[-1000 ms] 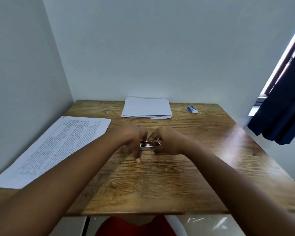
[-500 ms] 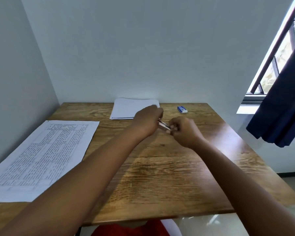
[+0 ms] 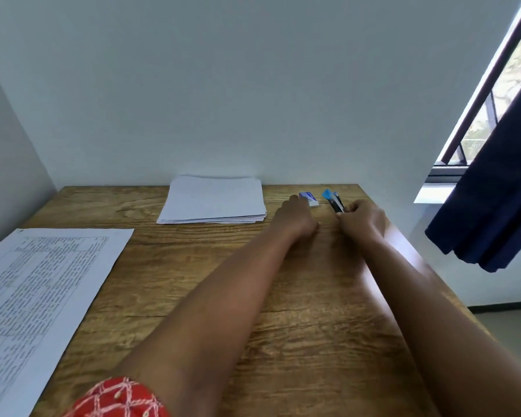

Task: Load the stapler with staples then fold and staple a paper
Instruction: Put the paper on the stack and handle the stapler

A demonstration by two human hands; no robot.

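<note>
The right hand [image 3: 362, 221] was seen at the far right of the table [image 3: 283, 326], fingers curled round the near end of the stapler [image 3: 334, 201]. The stapler's dark body with a blue tip was pointed away from the hand, its long axis running from the grip toward the far edge of the table and slightly left. Whether the stapler was lifted or resting on the wood could not be told.

The left hand [image 3: 297, 219] was stretched out just left of it, fingertips touching or nearly touching the small blue-and-white staple box [image 3: 309, 198]. Its fingers were seen from behind; whether they were pinching the box or only reaching it could not be told. The box was lying directly ahead of the left hand and just left of the stapler tip, with a narrow strip of bare wood between the two.

So the box was nearer the left hand, and the stapler was already taken by the right. The loading step was judged to be at its start: staples not yet out, stapler not visibly opened.

A stack of blank sheets [image 3: 214, 201] was lying at the far edge, left of the box and apart from it. A printed sheet [image 3: 42, 290] was lying at the near left, well away from both hands. A dark curtain [image 3: 500, 206] was hanging at the right.
</note>
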